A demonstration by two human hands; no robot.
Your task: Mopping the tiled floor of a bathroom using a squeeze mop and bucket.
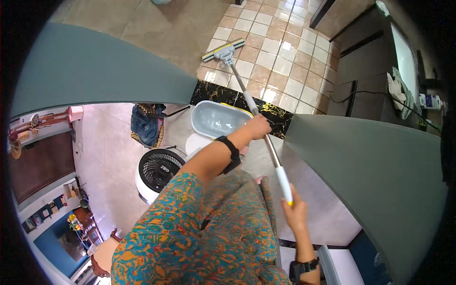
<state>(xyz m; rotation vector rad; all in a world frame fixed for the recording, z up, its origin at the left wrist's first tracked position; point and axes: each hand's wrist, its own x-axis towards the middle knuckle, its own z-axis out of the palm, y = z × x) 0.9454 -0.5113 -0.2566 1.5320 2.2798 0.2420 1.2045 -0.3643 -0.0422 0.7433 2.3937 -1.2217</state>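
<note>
A sponge mop runs slantwise across the view, its metal pole fitted with pale grips. Its flat grey and yellow head rests on the tiled floor beyond the black threshold. My left hand is closed round the middle of the pole. Lower and to the right, my right hand grips the end of the white handle. Left of the pole stands an oblong grey bucket with a yellow edge strip. Its inside looks wet, but how much water it holds is hard to judge.
Grey walls flank the doorway, with a black marbled threshold across it. A round black and white fan and a cloth-draped stool stand at left. Dark cabinets with a hanging cable are at far right. The tiles shine.
</note>
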